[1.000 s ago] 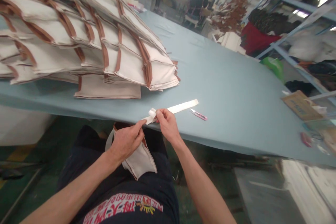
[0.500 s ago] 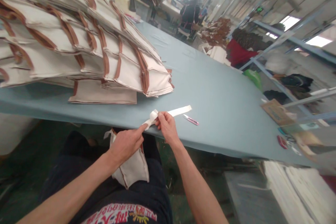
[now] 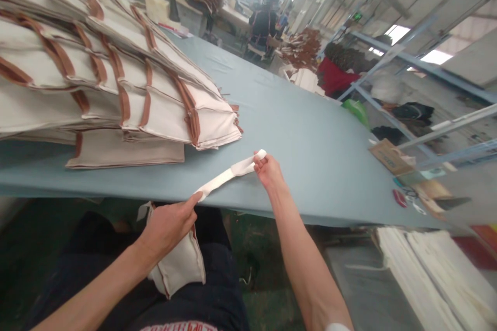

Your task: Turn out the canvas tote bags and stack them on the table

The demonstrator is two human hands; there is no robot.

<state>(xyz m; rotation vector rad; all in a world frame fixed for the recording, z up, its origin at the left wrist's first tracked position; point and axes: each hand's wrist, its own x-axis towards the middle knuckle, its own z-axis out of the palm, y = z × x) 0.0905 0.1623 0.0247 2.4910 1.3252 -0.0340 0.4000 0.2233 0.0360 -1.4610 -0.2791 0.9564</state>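
A white fabric strip (image 3: 221, 180) stretches between my two hands across the front edge of the table. My left hand (image 3: 171, 227) pinches its near end at the table edge. Farther right, above the tabletop, my right hand (image 3: 268, 171) is closed on the other end, where a folded bit pokes out past the fingers. Under my left hand, a cream fabric piece (image 3: 180, 266) with brown edging rests on my lap, its upper part partly covered by that hand.
Cream bags with brown trim (image 3: 155, 108) are heaped on the left of the blue-covered table (image 3: 287, 108). Scissors (image 3: 415, 201) and a red item (image 3: 399, 198) lie toward the right end. Metal shelving (image 3: 388, 108) stands beyond. Another person (image 3: 262, 26) sits in the background.
My right hand has moved right, away from my left, and the strip now spans the gap. The small pink-handled cutter no longer shows. The view has shifted to the right.
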